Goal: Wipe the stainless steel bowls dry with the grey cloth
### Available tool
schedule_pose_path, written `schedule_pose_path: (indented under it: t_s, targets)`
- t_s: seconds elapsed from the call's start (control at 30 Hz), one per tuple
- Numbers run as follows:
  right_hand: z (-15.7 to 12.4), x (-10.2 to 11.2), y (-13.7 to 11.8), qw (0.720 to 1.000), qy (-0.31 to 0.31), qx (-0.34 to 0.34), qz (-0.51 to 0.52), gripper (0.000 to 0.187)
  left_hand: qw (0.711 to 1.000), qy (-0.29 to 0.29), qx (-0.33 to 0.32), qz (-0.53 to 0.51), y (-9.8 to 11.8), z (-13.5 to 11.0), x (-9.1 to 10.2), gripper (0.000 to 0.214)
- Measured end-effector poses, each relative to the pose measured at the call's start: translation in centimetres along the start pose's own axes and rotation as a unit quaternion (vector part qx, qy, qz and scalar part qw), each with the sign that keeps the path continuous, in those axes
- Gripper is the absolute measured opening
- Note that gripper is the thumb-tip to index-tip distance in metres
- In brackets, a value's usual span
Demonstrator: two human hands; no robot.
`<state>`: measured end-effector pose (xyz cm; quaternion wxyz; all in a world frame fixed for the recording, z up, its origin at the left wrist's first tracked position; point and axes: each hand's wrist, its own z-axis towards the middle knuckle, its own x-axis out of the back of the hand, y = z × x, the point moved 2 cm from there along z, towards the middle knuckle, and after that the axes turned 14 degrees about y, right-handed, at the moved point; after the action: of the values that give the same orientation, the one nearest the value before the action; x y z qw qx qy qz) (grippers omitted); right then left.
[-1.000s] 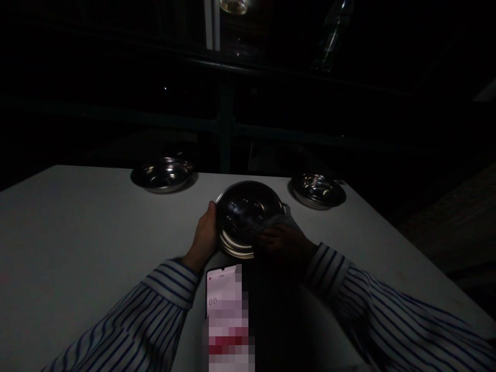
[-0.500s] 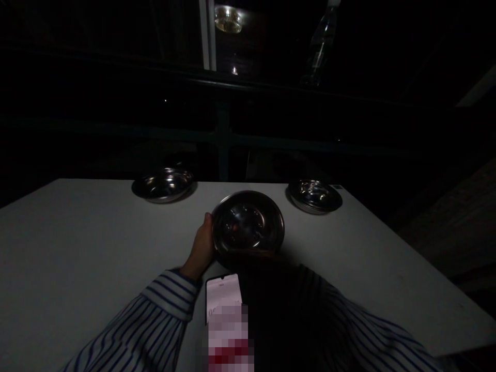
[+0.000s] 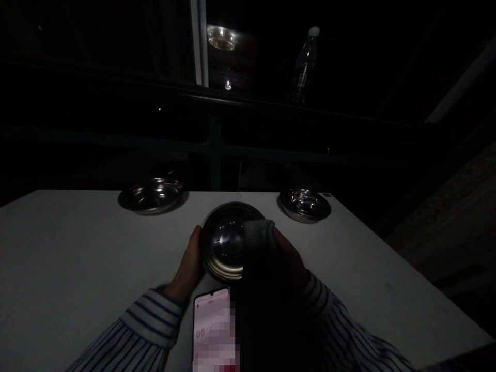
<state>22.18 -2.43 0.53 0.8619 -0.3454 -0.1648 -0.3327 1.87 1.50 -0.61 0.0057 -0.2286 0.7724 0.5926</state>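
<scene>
A shiny steel bowl (image 3: 222,240) is held over the middle of the table, its rounded outer side seeming to face me. My left hand (image 3: 189,263) grips the bowl's left edge, thumb up along the rim. On the right side of the bowl lies a dark grey cloth (image 3: 259,230), which hangs down towards me and covers that part of the steel. My right hand (image 3: 290,256) is closed on this cloth and presses it against the bowl; most of its fingers are hidden in shadow. A phone (image 3: 211,328) with a lit screen lies just below the bowl.
One steel bowl (image 3: 153,199) stands at the table's far left edge. Several nested steel bowls (image 3: 305,206) stand at the far right. Behind the white table (image 3: 77,258) are a dark ledge and a clear plastic bottle (image 3: 305,64). The room is very dim.
The held bowl has turned from showing its inside to showing its outside. The cloth and my right hand now show at its right side. The view has shifted slightly.
</scene>
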Motion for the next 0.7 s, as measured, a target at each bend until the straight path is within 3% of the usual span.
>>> schedule_pose_path:
  t_s: [0.17, 0.23, 0.3, 0.4, 0.47, 0.57, 0.63, 0.7]
  targets:
    - [1.9, 0.3, -1.4, 0.969, 0.035, -0.178, 0.166, 0.046, 0.986, -0.007, -0.136, 0.099, -0.7, 1.6, 0.8, 0.04]
    - [2.7, 0.3, -1.9, 0.96, 0.027, -0.203, 0.191, 0.041, 0.971, -0.006, -0.184, 0.15, -1.0, 2.2, 1.1, 0.038]
    - [3.4, 0.3, -2.2, 0.961, 0.016, -0.205, 0.183, 0.04, 0.963, -0.014, -0.188, 0.194, -1.2, 2.6, 1.2, 0.035]
    - [4.0, -0.2, -2.5, 0.98, -0.024, -0.157, 0.116, 0.041, 0.961, -0.011, -0.172, 0.215, -0.9, 2.5, 1.4, 0.035]
    - [4.3, -1.0, -2.8, 0.991, -0.107, -0.073, 0.027, 0.037, 0.958, -0.024, -0.176, 0.225, -0.4, 2.0, 1.4, 0.031]
    - [4.5, -2.9, -2.8, 0.97, -0.229, 0.025, -0.082, 0.032, 0.951, -0.045, -0.185, 0.244, 0.5, 1.0, 1.3, 0.026]
    - [4.6, -4.1, -2.5, 0.956, -0.268, 0.041, -0.113, 0.032, 0.957, -0.043, -0.176, 0.228, 0.9, 0.6, 1.2, 0.031]
    - [4.7, -5.2, -2.1, 0.946, -0.293, 0.047, -0.133, 0.031, 0.965, -0.004, -0.152, 0.215, 1.0, 0.5, 1.1, 0.036]
